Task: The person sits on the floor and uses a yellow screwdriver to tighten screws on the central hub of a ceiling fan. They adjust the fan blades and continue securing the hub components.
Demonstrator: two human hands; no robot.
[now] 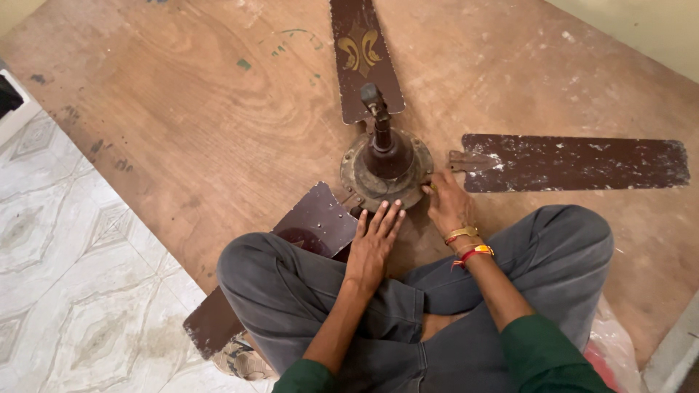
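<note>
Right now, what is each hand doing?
Left hand: open, flat against the ceiling fan motor.
Right hand: fingers curled at the motor's rim; grip cannot be told.

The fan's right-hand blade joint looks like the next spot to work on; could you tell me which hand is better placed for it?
Probably the right hand: its fingers already touch the motor hub beside that blade. The left hand lies flat by the near blade.

Dark brown fan blades (pixel 575 161), gold motif; grey trousers (pixel 291 291); patterned white floor tiles (pixel 80 276).
</note>
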